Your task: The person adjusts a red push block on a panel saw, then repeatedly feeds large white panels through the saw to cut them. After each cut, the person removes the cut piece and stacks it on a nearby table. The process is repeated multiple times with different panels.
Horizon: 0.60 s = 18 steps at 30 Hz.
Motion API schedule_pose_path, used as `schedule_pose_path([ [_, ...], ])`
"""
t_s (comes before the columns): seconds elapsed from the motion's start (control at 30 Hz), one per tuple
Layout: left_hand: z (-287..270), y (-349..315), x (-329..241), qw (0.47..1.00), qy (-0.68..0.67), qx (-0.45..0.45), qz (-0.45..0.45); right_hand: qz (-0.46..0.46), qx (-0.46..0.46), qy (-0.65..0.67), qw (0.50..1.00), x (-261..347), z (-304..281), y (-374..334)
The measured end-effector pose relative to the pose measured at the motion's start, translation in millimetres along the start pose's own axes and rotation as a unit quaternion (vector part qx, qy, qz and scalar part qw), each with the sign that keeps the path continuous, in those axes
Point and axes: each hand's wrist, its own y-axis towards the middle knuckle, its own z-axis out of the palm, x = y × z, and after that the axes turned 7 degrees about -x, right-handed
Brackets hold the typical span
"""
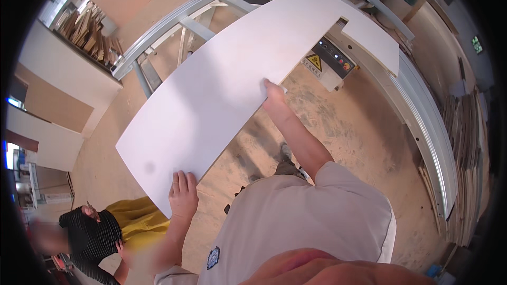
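A large white panel stretches in front of me, its far end lying across a metal machine frame. A notch is cut out of its edge near the right end, leaving a narrower strip there. At the panel's near left corner, my left hand holds the edge, the fingers on the top face; the thumb is hidden. Farther along the same edge, my right hand grips it with the thumb on top and the other fingers out of sight underneath.
A long silver rail curves along the right. Below the notch sits a control box with buttons and a yellow warning sign. Another person in a striped top is at the lower left. Boards stand stacked at right; scrap wood lies far left.
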Motion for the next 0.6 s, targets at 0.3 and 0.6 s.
schedule_pose_path([
  [0.3, 67, 30, 32, 0.991, -0.065, 0.090, -0.078, 0.033, -0.085, -0.063, 0.994, -19, 27, 29],
  [0.6, 118, 15, 22, 0.971, -0.023, 0.187, -0.148, 0.184, 0.042, -0.320, 0.928, 30, -3, 18],
])
